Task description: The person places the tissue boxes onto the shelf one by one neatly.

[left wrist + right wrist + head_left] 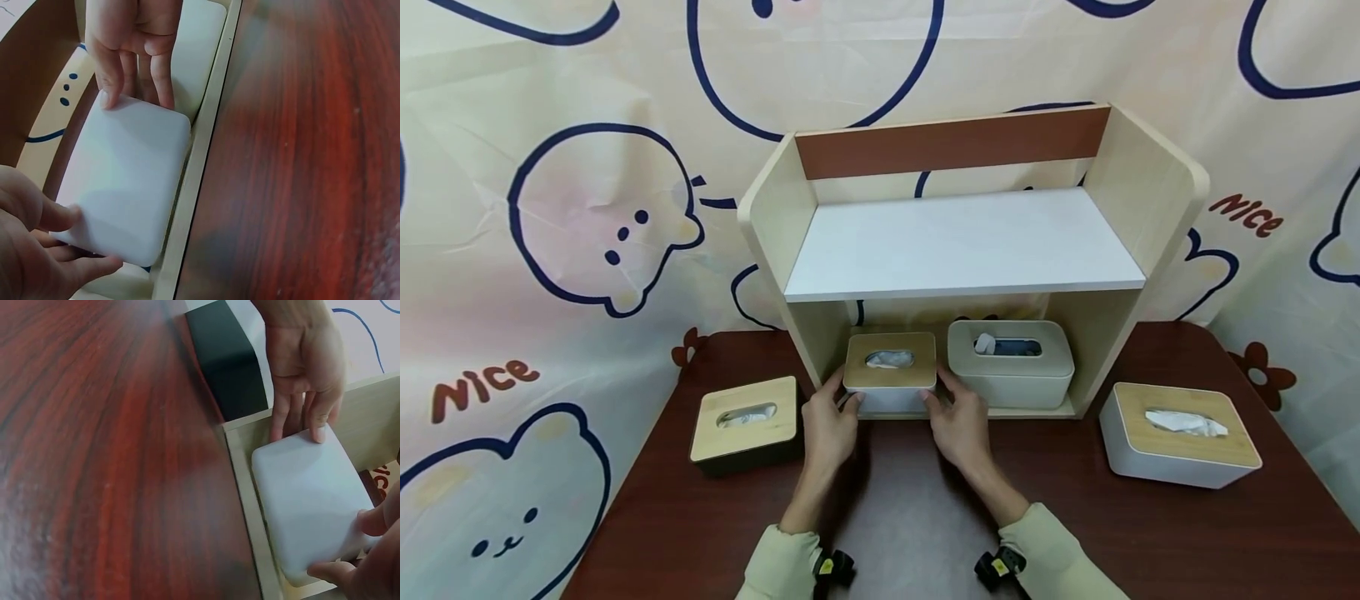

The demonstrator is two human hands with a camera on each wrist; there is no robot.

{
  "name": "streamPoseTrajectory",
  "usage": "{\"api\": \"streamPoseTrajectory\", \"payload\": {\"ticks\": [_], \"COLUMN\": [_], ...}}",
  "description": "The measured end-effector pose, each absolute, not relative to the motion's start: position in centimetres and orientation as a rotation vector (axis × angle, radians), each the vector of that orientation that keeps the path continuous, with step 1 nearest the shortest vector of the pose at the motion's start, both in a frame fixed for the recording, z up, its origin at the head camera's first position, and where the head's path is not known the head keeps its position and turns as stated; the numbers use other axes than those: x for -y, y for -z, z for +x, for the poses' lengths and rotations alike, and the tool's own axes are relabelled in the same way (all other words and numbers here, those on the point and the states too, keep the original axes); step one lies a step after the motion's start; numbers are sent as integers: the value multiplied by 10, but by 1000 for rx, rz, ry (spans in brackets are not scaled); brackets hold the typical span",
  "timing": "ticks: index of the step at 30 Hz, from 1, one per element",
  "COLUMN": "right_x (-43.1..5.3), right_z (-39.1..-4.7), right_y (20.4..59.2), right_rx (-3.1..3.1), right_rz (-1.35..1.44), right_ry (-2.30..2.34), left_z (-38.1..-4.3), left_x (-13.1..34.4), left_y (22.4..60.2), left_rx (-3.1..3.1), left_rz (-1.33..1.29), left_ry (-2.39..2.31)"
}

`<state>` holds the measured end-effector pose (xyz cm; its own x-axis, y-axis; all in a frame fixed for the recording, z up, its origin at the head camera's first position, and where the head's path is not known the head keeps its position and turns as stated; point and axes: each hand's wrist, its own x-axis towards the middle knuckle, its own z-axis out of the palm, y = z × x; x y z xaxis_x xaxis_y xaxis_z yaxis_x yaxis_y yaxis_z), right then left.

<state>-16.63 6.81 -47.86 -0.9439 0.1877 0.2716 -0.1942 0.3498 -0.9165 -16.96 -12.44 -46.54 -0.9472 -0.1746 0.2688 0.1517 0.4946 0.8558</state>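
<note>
A small white tissue box (891, 402) with a wooden lid sits in the lower compartment of a cream shelf unit (760, 200), near its front edge. My left hand (831, 425) grips the box's left side, thumb at the front. Its right side is held by my right hand (958, 419) in a mirrored grip. Both wrist views show a thumb of each hand on the plain white face (125, 169) of the box. Close beside my right hand stands a larger pale grey-green tissue box (1011, 379), a small white item showing in its slot.
On the dark wood table (902, 500), a black tissue box (748, 425) with a wooden lid stands left of the unit. A white tissue box (1180, 437) with a wooden lid stands to the right. The white upper shelf (962, 246) overhangs the compartment. A printed curtain (625, 83) hangs behind.
</note>
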Motion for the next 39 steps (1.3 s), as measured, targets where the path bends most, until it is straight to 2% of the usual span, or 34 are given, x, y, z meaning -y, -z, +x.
{"api": "streamPoseTrajectory", "payload": {"ticks": [39], "right_x": [-70], "right_z": [-173], "right_y": [486], "right_rx": [2335], "right_rz": [-21], "right_ry": [-1537], "left_z": [-171], "left_x": [123], "left_y": [469], "left_rx": [2467], "left_rz": [21], "left_ry": [1431]}}
